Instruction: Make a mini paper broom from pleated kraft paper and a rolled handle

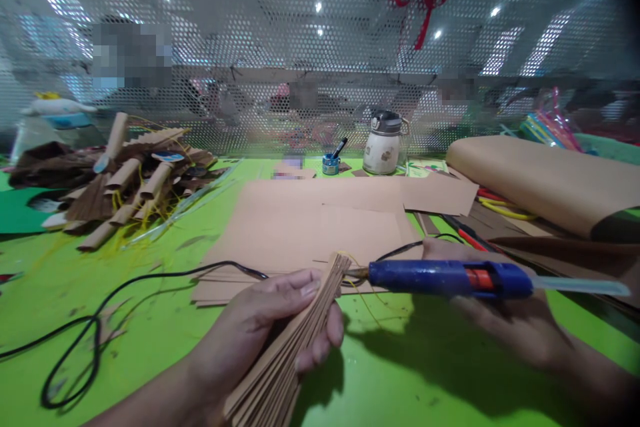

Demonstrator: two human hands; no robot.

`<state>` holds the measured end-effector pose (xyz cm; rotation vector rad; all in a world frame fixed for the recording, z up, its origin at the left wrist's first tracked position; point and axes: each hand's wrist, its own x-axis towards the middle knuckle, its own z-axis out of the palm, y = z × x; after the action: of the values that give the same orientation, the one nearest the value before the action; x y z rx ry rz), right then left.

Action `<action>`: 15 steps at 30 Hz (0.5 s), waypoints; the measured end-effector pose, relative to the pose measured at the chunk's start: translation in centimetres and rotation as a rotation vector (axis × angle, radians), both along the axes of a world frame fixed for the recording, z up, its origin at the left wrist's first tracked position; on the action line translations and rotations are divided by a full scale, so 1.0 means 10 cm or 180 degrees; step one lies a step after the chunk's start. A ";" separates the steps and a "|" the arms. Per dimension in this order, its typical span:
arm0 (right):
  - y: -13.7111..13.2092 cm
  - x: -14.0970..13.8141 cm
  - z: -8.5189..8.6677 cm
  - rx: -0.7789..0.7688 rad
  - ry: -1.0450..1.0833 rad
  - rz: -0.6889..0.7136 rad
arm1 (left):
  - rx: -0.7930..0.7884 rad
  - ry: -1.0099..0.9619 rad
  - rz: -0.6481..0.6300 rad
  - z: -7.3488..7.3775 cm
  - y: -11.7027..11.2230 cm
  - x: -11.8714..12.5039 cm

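My left hand is closed round a pleated bundle of brown paper, folded like a shut fan, with its top end pointing up and right. My right hand grips a blue glue gun with an orange trigger part, held level. The gun's metal nozzle touches the top end of the pleated bundle, and thin yellowish glue strings hang there. A clear glue stick sticks out of the gun's back toward the right. The gun's black cord runs left across the green table.
Flat brown paper sheets lie just beyond my hands. A heap of finished pleated paper rolls sits at the left. A large brown paper roll lies at the right. A white jar and a small blue pot stand before a perforated screen.
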<state>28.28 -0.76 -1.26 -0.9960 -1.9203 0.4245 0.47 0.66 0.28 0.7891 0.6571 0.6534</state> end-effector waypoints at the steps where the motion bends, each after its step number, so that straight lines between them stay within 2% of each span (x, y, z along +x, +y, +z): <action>1: 0.00 0.00 0.00 0.0055 -0.0039 0.0040 | 0.0017 0.0018 0.0015 0.00 0.00 0.00; 7: -0.02 0.05 -0.09 0.0142 -0.0120 -0.0529 | 0.0038 0.0017 -0.0012 0.01 0.00 0.00; 15: -0.02 -0.02 0.03 0.0260 -0.0108 -0.0325 | -0.0004 -0.0028 0.0003 0.00 0.00 0.01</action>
<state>28.09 -0.92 -0.99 -1.0482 -1.8919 0.2700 0.58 0.67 0.29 0.7845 0.6500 0.6570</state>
